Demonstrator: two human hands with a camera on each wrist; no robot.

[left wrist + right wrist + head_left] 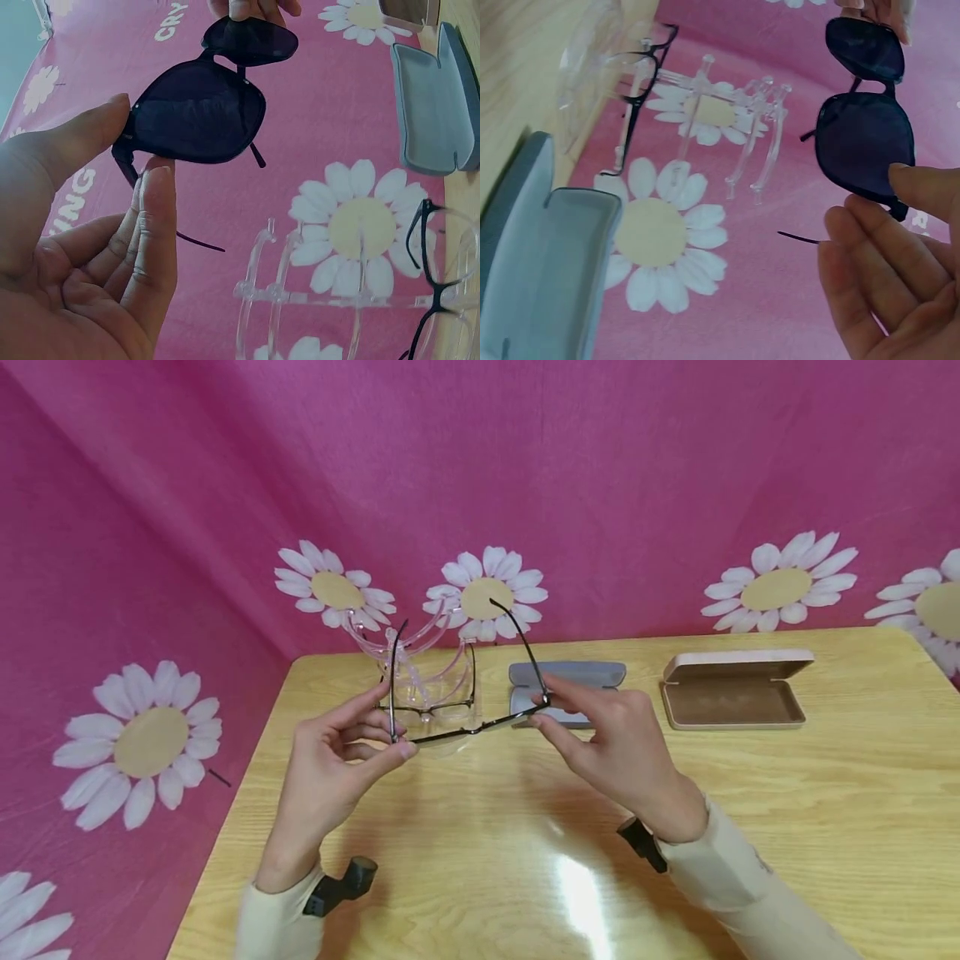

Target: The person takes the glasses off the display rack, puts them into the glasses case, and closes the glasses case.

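A pair of sunglasses (199, 112) with dark lenses and thin black temples is held up above the table, temples unfolded and pointing away. My left hand (330, 768) pinches its left end near the hinge, between thumb and fingers. At the other end, my right hand (622, 743) pinches the right hinge corner the same way. Just behind the sunglasses stands a clear plastic glasses stand (322, 298). Black-rimmed eyeglasses (636, 94) with clear lenses rest on its lowest part. Beyond my right fingers lies an open grey-blue glasses case (567, 674), partly hidden by that hand.
Farther right on the wooden table (847, 810) sits a second open glasses case (735, 703), pale outside and brown inside. A pink cloth (600, 493) with white daisies hangs behind and left of the table. Black wrist cameras (341, 887) are strapped to both sleeves.
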